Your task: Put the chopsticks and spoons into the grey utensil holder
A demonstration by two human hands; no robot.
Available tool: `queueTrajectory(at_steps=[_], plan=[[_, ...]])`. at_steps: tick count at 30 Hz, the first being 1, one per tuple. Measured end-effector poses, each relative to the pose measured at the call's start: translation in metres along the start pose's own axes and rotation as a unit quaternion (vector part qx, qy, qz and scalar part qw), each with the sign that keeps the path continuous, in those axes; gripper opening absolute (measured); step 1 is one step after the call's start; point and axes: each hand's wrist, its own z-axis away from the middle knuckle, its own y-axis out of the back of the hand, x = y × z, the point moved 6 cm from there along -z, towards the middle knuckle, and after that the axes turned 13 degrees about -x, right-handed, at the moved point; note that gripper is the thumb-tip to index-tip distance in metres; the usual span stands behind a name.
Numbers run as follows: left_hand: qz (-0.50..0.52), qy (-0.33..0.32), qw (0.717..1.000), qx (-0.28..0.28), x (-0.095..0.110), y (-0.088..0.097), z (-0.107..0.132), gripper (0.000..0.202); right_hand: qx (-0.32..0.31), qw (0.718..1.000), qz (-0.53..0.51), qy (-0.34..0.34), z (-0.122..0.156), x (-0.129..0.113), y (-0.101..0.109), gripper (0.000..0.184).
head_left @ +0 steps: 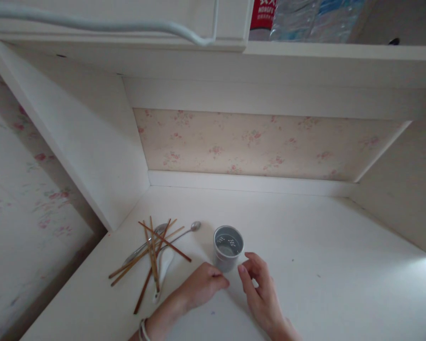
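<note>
A grey metal utensil holder (224, 261) stands upright on the white desk, with small drain holes showing inside and no utensils in it. My left hand (204, 285) rests by its lower front left side, fingers curled in and thumb pointing right; nothing shows in it, and whether it touches the holder I cannot tell. Just right of the holder is my right hand (261, 290), its fingers bent, with a gap between thumb and forefinger and nothing held. To the left lies a crossed pile of wooden chopsticks (152, 251) over a white spoon (165, 261) and a long-handled metal spoon (196, 226).
Another metal utensil (137, 254) lies under the chopsticks. White side panels (88, 123) and a floral back wall (216, 142) enclose the desk (287, 227). Overhead hangs a cabinet with a pale handle (128, 24), beside a shelf holding wrapped plastic bottles (301, 21).
</note>
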Motion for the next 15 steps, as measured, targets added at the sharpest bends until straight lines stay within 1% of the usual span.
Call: queueTrajectory(at_steps=[3,4,7,8,9,10,12,13,14,15], plan=[[-0.015,0.001,1.000,0.000,0.003,-0.001,0.003,0.029,0.042,0.997,-0.063,-0.024,-0.003,0.007,0.006,0.022],[-0.021,0.005,1.000,-0.011,0.005,-0.003,0.006,0.030,0.059,0.994,-0.084,-0.031,-0.006,0.009,0.009,0.023],[-0.046,0.020,0.996,-0.070,0.012,-0.010,0.020,0.035,0.098,0.983,-0.147,-0.054,-0.014,0.013,0.022,0.028],[-0.056,0.023,0.995,-0.081,0.014,-0.009,0.026,0.036,0.106,0.979,-0.164,-0.063,-0.017,0.015,0.026,0.029],[-0.066,0.025,0.994,-0.078,0.016,-0.006,0.032,0.037,0.114,0.975,-0.178,-0.073,-0.020,0.017,0.030,0.030],[-0.074,0.027,0.995,-0.062,0.018,0.002,0.038,0.039,0.121,0.972,-0.186,-0.083,-0.022,0.020,0.034,0.031],[-0.091,0.036,0.995,-0.002,0.017,0.029,0.046,0.044,0.128,0.968,-0.192,-0.100,-0.025,0.027,0.039,0.033],[-0.101,0.050,0.993,0.026,0.014,0.046,0.049,0.045,0.125,0.968,-0.190,-0.107,-0.026,0.030,0.040,0.033],[-0.121,0.060,0.989,0.066,0.011,0.067,0.052,0.045,0.117,0.969,-0.187,-0.111,-0.027,0.033,0.039,0.033],[-0.147,0.076,0.982,0.092,0.006,0.088,0.055,0.044,0.107,0.971,-0.183,-0.114,-0.028,0.036,0.038,0.033]])
